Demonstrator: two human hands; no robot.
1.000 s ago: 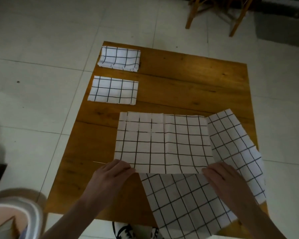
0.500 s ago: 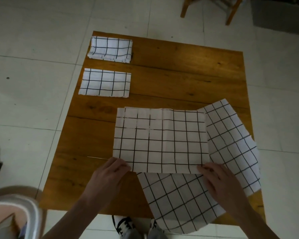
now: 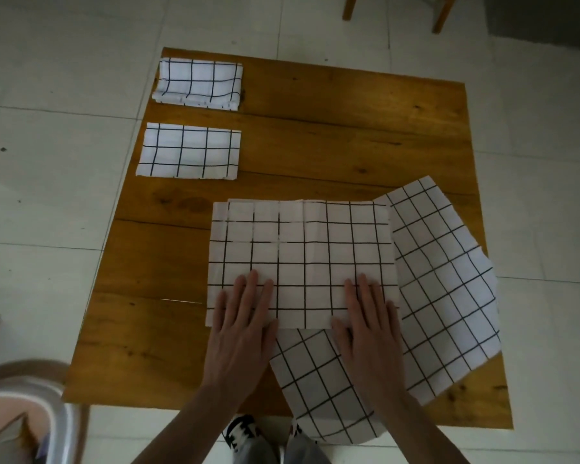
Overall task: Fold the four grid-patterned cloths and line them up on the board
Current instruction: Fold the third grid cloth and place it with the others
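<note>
A wooden board [image 3: 332,128] lies on the tiled floor. Two folded grid cloths sit along its left side: one at the far corner [image 3: 198,83], one nearer [image 3: 190,151]. A half-folded grid cloth [image 3: 302,249] lies in the middle, on top of an unfolded grid cloth [image 3: 442,283] that spreads to the right and hangs over the near edge. My left hand [image 3: 245,324] and my right hand [image 3: 369,326] lie flat with straight fingers on the near edge of the half-folded cloth, pressing it down.
Wooden chair legs [image 3: 352,6] stand beyond the board's far edge. A round stool or bucket [image 3: 31,416] sits at the near left on the floor. My shoes [image 3: 241,433] show under the board's near edge. Bare wood fills the far right of the board.
Both hands let go of the cloth's near corners and slid forward, and they now lie flat on it. The camera moved closer over the board.
</note>
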